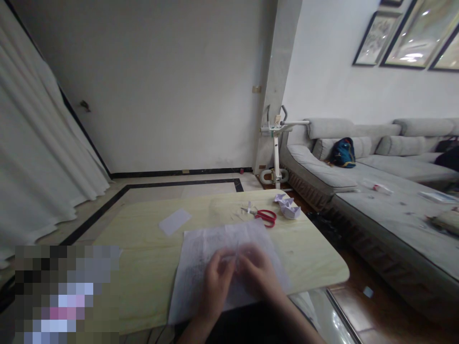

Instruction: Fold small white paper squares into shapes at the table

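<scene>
My left hand (218, 268) and my right hand (255, 267) meet above a large printed sheet of paper (201, 243) spread at the table's near side. Both have their fingers curled inward, tips close together. Between them shows a small whitish piece of paper (235, 255), pinched by both hands; blur and the fingers hide most of it. Beyond the sheet lie red-handled scissors (267, 217), their blades pointing left among thin paper scraps (238, 213). Folded paper shapes (289, 209) stand right of the scissors. A blank paper rectangle (175, 222) rests flat at the left.
The pale wooden table (143, 267) has rounded corners. To its right stretches a grey sofa (394, 210) with a blue backpack (343, 153). A white exercise machine (276, 153) stands behind the table's far right corner. White curtains (43, 143) hang at the left.
</scene>
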Demonstrator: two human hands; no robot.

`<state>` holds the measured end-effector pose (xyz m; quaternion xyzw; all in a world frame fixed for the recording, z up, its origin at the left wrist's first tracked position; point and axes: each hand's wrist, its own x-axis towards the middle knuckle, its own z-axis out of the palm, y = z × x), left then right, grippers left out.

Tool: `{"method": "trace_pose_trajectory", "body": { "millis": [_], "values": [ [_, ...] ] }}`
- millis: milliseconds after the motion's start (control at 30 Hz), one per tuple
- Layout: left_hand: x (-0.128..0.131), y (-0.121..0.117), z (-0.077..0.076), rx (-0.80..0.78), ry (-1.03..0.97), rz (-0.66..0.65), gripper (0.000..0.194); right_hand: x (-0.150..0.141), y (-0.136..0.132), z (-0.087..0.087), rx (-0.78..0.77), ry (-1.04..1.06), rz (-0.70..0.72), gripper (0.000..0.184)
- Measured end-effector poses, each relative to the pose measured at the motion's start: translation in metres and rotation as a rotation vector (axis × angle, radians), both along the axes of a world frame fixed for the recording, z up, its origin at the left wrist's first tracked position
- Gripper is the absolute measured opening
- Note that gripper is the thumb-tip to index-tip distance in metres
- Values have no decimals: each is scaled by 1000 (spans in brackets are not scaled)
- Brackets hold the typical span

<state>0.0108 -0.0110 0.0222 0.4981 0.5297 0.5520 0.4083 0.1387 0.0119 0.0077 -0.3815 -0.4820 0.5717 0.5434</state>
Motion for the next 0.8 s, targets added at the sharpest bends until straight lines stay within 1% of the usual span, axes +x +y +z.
{"method": "trace_pose_trajectory", "body": {
  "millis": [67,233,400,567,800],
  "values": [
    [1,0,-1,17,31,-3,24,0,1,1,8,-6,-11,15],
    [0,-1,-1,62,122,42,24,0,-1,7,-9,2,-21,14],
    [1,-2,-7,84,181,68,29,-2,-5,10,-47,-16,-11,14],
    [3,-2,-8,80,177,28,32,-2,-4,8,53,-106,-61,8],
    [1,-1,-11,76,203,61,30,-4,-6,13,140,-231,-145,7]
  ]
}}
